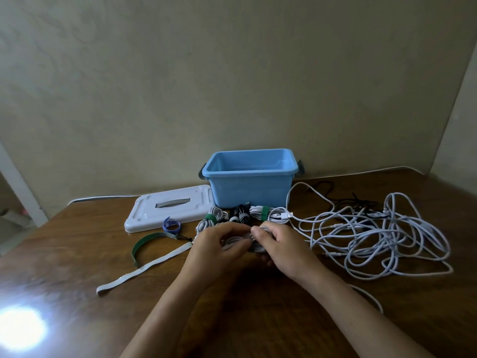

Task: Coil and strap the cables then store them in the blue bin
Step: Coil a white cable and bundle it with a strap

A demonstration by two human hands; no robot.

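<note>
My left hand (219, 242) and my right hand (280, 245) meet at the table's middle, both gripping a coiled white cable (249, 244) that is mostly hidden between the fingers. Behind them lie three strapped coils: a white one with a green strap (211, 218), a black one with a grey strap (240, 214) and a white one with a green strap (263, 212). The open blue bin (250, 177) stands against the wall. A big tangle of loose white cables (374, 236) spreads to the right.
The bin's white lid (167, 208) lies left of the bin. Loose straps rest on the brown table: a rolled blue one (171, 225), a curved green one (147, 242) and a long grey one (144, 267). Black cable (356, 200) lies behind the tangle.
</note>
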